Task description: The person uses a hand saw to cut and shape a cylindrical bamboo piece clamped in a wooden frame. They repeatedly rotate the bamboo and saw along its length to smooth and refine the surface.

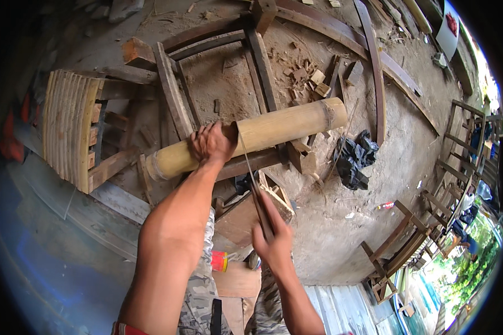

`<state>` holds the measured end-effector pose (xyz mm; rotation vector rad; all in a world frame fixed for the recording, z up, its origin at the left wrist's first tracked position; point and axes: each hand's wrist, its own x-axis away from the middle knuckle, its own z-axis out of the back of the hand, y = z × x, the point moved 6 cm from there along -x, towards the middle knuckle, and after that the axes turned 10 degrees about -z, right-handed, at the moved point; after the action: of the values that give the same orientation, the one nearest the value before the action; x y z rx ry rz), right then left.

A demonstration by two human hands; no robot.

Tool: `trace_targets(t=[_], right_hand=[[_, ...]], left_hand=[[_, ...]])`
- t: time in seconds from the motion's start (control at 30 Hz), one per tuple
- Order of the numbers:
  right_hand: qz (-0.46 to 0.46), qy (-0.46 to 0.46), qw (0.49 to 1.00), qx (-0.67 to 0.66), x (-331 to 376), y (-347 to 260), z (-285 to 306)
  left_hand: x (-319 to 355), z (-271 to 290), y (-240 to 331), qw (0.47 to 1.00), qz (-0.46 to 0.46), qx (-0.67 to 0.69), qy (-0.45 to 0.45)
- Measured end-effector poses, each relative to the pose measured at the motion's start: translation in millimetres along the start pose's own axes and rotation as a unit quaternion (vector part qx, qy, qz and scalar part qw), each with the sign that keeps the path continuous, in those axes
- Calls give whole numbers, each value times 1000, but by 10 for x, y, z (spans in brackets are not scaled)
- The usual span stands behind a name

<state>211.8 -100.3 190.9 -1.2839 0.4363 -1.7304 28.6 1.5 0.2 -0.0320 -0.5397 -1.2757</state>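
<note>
A thick, pale yellow bamboo pole (285, 124) lies slantwise across a wooden frame, its far right end higher in the picture. My left hand (213, 142) is wrapped over the pole left of its middle, fingers curled on top. My right hand (274, 243) is closed around the grip of a handsaw (253, 177), below the pole. The saw's narrow blade runs up from my fist and meets the bamboo just right of my left hand. How deep the blade sits in the bamboo I cannot tell.
Under the pole stands a dark wooden frame (173, 89). Left is a slatted wooden piece (70, 128). Small wood offcuts (310, 80) lie beyond the pole, a black plastic bag (355, 159) to its right. A red-and-yellow can (219, 261) is between my legs. Wooden frames (402, 240) line the right side.
</note>
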Motion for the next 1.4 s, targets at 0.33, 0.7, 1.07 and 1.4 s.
trace_targets(t=[0.33,0.7,1.07,1.4], right_hand=[[-77,-15,997,15,612,39,211],[-68,-15,997,-31,-605,-35,-331],[-42,-17,999,-8,-615,18,-292],[-64,-25,996,49,571,-20,203]], left_hand=[[17,-53,-99,998,21,-10,53],[-5,-64,-50,1000,-8,-4,2],[45,79,52,1000,-25,-11,11],[6,-18,-35,999,3,-4,39]])
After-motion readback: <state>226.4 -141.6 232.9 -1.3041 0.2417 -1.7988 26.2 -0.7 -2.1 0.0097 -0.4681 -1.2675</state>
